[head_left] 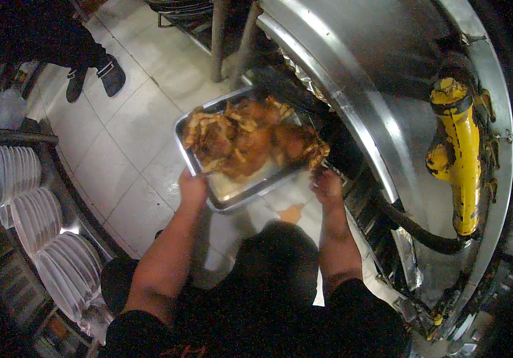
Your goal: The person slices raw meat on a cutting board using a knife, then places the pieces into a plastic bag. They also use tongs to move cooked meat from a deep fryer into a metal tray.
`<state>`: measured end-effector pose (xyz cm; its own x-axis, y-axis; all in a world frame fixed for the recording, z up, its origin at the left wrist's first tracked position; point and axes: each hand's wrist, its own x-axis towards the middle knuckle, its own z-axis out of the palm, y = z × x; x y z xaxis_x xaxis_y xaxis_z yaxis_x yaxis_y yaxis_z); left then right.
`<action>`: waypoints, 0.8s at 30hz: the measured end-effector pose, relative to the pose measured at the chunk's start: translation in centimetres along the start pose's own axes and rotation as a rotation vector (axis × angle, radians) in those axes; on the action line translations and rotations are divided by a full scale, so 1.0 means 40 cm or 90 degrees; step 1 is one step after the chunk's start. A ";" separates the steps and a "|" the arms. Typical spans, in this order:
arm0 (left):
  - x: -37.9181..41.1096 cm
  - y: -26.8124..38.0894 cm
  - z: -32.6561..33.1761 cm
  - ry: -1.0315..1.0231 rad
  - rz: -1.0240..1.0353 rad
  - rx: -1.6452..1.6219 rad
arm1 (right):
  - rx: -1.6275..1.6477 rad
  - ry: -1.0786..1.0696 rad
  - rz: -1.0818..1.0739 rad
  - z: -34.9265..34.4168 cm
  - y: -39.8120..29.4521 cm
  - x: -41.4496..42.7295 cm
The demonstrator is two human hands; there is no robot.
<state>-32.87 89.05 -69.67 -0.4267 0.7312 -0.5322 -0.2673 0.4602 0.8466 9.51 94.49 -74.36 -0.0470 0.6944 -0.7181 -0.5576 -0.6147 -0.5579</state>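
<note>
Before me is a rectangular metal tray [182, 142] with several browned roast chickens [252, 141] lying in it. Shallow liquid shows in the tray's near corner. My left hand [192, 188] grips the tray's left edge, its fingers mostly hidden beneath the rim. At the right end, my right hand [328, 184] is closed at the tray's near right corner, close to the legs of one chicken; blur hides the exact grip. The tray is tilted in the view and held above the tiled floor.
To the right runs a stainless steel counter [355, 53] with a worn yellow pipe fitting [464, 165] and a black hose [417, 228]. Stacked white plates [70, 268] stand at left. Another person's dark shoes [111, 76] are on the tiled floor [126, 134]. Metal legs [218, 40] rise ahead.
</note>
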 end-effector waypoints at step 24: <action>-0.424 0.086 -0.310 0.298 0.107 0.251 | 0.133 -0.126 0.175 0.429 0.088 -0.243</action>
<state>-37.25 71.99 -57.73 -0.7914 0.5535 -0.2593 0.1372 0.5743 0.8071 -6.22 91.99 -62.20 -0.3651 0.5859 -0.7235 -0.6579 -0.7123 -0.2448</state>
